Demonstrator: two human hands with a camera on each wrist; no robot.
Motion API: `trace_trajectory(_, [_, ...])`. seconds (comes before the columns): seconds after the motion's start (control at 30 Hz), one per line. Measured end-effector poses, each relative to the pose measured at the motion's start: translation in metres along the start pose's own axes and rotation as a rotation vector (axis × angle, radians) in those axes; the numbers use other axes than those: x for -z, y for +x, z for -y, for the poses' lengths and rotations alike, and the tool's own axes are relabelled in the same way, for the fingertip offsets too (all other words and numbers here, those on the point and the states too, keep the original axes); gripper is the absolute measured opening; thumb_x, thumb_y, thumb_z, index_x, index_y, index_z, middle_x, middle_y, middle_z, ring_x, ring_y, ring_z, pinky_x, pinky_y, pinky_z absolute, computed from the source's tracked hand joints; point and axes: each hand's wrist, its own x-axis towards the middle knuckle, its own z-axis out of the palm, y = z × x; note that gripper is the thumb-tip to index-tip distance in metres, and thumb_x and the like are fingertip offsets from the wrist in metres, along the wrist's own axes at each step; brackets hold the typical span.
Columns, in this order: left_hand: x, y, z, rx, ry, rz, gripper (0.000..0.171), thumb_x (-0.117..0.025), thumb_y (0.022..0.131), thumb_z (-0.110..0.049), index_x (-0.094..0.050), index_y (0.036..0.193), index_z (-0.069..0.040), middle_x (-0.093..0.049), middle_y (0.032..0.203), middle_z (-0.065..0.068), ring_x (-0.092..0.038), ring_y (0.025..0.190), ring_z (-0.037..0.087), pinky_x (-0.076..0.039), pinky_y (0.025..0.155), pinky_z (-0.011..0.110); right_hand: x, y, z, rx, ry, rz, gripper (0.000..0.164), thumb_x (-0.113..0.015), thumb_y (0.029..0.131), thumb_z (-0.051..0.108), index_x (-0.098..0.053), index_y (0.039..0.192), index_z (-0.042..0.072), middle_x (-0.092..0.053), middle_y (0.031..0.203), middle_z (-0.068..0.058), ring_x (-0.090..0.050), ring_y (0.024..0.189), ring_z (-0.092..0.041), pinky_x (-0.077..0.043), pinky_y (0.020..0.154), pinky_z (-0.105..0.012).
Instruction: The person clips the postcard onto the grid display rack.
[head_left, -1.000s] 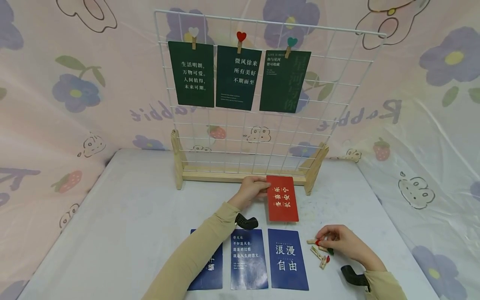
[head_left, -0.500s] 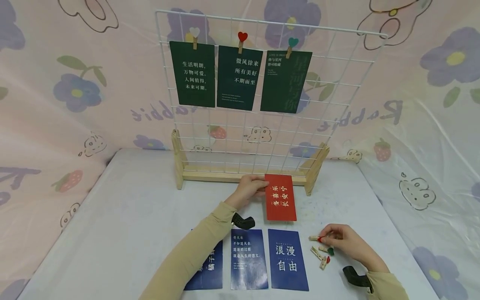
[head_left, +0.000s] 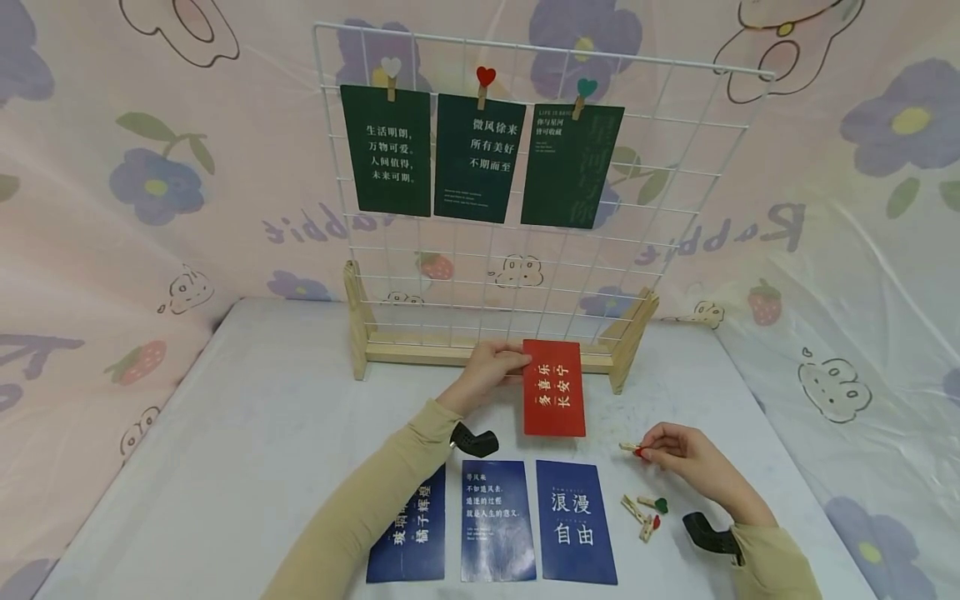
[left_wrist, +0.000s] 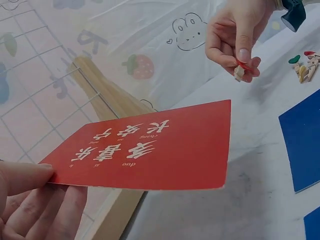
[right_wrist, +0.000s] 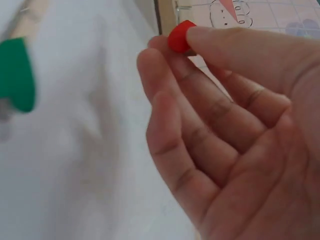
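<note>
In the head view my left hand (head_left: 489, 372) pinches the left edge of a red card (head_left: 554, 388) with white lettering, in front of the rack's wooden base. The left wrist view shows the thumb on top of that card and the fingers beneath. My right hand (head_left: 693, 465) pinches a small wooden clothespin (head_left: 628, 447) with a red heart (right_wrist: 181, 36) between thumb and fingertips, raised above the table. Below it lie several loose clothespins, one with a green heart (head_left: 661, 505) and one with a red heart (head_left: 656, 522).
Three blue cards (head_left: 498, 521) lie in a row at the front; my left sleeve partly covers the leftmost. Behind stands a white wire grid rack (head_left: 517, 283) on wooden feet. Three green cards (head_left: 386, 152) hang from it on heart clothespins. A patterned cloth (head_left: 847, 275) surrounds the table.
My right hand has lifted the red-heart clothespin away from the loose ones. My left hand has shifted slightly left and up with the red card.
</note>
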Motion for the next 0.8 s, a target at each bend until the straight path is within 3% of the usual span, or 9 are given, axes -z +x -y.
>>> trace_trajectory(0.23, [0.003, -0.003, -0.015, -0.021, 0.033, -0.004, 0.028, -0.066, 0.09, -0.003, -0.061, 0.116, 0.006, -0.069, 0.099, 0.016, -0.068, 0.078, 0.017, -0.057, 0.076, 0.032, 0.005, 0.015, 0.012, 0.028, 0.002, -0.018, 0.02, -0.063, 0.093, 0.01, -0.056, 0.104, -0.006, -0.066, 0.096, -0.022, -0.065, 0.083, -0.031, -0.056, 0.067, -0.036])
trace_trajectory(0.47, [0.005, -0.005, -0.03, -0.056, 0.054, -0.019, 0.025, -0.065, 0.09, -0.002, -0.062, 0.114, 0.006, -0.069, 0.1, 0.017, -0.068, 0.082, 0.019, -0.057, 0.079, 0.033, 0.009, 0.029, 0.026, 0.029, -0.053, -0.08, 0.026, -0.066, 0.092, 0.016, -0.064, 0.11, -0.003, -0.068, 0.099, -0.02, -0.066, 0.087, -0.032, -0.057, 0.072, -0.038])
trace_trajectory(0.57, [0.007, -0.004, -0.034, -0.07, 0.079, -0.035, 0.025, -0.064, 0.09, -0.004, -0.063, 0.113, 0.006, -0.069, 0.1, 0.016, -0.067, 0.082, 0.018, -0.056, 0.08, 0.035, 0.012, 0.035, 0.03, 0.042, -0.06, -0.125, 0.023, -0.066, 0.092, 0.016, -0.066, 0.107, -0.002, -0.068, 0.1, -0.021, -0.067, 0.087, -0.028, -0.057, 0.073, -0.036])
trace_trajectory(0.8, [0.01, -0.002, -0.044, -0.098, 0.106, -0.059, 0.023, -0.063, 0.091, -0.004, -0.064, 0.113, 0.004, -0.069, 0.102, 0.015, -0.067, 0.087, 0.019, -0.056, 0.082, 0.034, 0.017, 0.048, 0.045, 0.072, -0.082, -0.219, 0.028, -0.066, 0.092, 0.016, -0.065, 0.11, -0.005, -0.07, 0.095, -0.011, -0.065, 0.081, -0.011, -0.055, 0.069, -0.026])
